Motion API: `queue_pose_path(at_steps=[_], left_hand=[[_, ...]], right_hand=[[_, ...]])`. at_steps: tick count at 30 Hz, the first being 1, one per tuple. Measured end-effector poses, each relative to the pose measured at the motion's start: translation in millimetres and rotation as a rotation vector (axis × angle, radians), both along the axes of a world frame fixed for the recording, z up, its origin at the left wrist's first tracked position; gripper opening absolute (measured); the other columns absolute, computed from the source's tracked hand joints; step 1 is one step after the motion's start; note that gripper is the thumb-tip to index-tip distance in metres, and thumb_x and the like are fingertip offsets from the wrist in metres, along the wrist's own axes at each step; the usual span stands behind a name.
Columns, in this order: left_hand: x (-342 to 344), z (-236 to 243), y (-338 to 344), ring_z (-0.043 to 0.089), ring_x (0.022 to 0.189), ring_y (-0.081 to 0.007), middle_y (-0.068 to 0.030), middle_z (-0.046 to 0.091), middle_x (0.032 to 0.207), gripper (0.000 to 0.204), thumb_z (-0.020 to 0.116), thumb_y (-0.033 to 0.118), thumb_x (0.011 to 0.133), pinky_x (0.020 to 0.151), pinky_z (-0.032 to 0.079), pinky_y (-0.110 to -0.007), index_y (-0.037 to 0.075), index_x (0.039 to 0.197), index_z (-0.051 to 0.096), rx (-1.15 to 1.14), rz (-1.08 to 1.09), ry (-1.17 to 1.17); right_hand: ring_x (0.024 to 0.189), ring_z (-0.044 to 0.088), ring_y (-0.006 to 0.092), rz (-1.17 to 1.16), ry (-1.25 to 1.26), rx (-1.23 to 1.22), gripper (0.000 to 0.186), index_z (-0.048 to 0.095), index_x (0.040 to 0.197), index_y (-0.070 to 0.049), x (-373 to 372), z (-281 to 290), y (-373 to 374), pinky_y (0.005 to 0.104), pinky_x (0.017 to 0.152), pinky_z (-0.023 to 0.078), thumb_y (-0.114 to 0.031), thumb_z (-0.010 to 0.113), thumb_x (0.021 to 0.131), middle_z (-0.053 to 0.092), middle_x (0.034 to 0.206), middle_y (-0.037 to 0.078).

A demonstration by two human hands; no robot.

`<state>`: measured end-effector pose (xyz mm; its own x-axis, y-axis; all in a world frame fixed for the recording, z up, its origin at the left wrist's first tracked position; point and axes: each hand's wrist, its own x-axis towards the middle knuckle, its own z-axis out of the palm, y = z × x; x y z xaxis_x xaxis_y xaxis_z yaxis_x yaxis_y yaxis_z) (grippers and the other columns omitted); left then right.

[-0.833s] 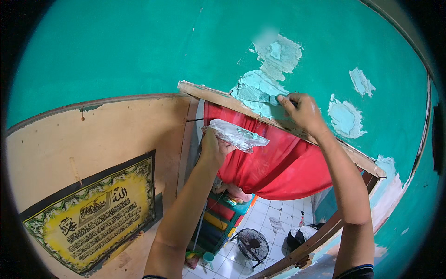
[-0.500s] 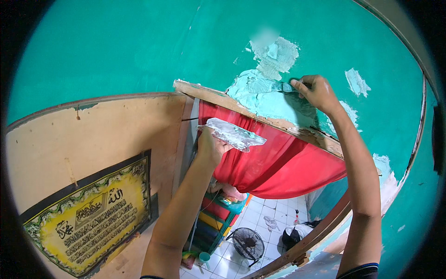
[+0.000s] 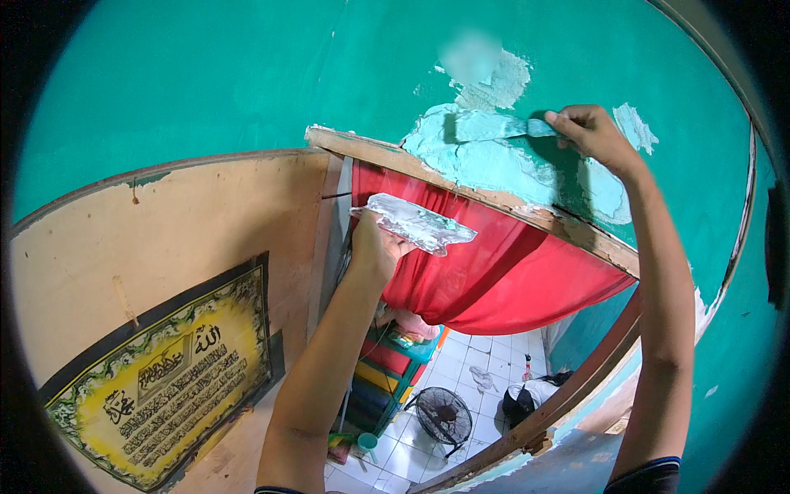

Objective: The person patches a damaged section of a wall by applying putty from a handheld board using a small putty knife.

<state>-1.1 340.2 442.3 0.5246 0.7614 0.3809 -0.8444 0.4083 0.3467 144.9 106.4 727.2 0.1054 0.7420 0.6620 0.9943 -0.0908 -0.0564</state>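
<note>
My right hand [image 3: 599, 138] is closed around the handle end of a putty knife [image 3: 539, 128], its fingers pinched together. The knife's blade, coated in pale mint putty, lies against the green wall [image 3: 247, 74] over a thick uneven patch of wet putty [image 3: 485, 169]. Lower and to the left, my left hand [image 3: 377, 251] grips a flat plate [image 3: 420, 224] from beneath, its top smeared with white and mint putty. That plate is held in front of the red curtain, below the wooden door frame's top beam; the fingers under it are partly hidden.
A chipped wooden beam [image 3: 395, 167] runs under the putty, with a red curtain [image 3: 494, 280] hanging below. Through the doorway are a black fan [image 3: 443, 414] and a drawer cabinet [image 3: 380, 379] on white tiles. A yellow calligraphy picture [image 3: 169, 379] hangs at left.
My right hand has moved right and slightly up along the wall with the putty knife, and more of its coated blade shows. The putty patch now reaches further right. My left hand still holds the plate.
</note>
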Motion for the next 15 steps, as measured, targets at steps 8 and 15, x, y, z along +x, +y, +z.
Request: queue_pose_path(at_steps=[8,15], left_hand=[[4.5,-9.0,-2.9,0.049,0.131,-0.0376,-0.0203,0.048,0.141,0.049,0.043,0.03,0.096,0.108,0.041,-0.062,0.001,0.135,0.045,0.057,-0.009,0.002],[-0.1,-7.0,-2.6,0.054,0.125,-0.0378,-0.0199,0.056,0.133,0.047,0.043,0.023,0.089,0.106,0.043,-0.058,0.0,0.128,0.05,0.003,-0.007,-0.004]], right_hand=[[0.065,0.06,0.0146,0.005,-0.163,0.001,0.047,0.074,0.088,-0.003,5.5,-14.2,29.6,0.0349,0.062,0.047,-0.049,0.067,0.093,0.066,0.067,0.006],[0.066,0.061,0.0127,-0.031,-0.171,0.026,0.049,0.071,0.082,-0.001,7.1,20.4,-7.3,0.0316,0.061,0.047,-0.049,0.065,0.095,0.065,0.068,0.006]])
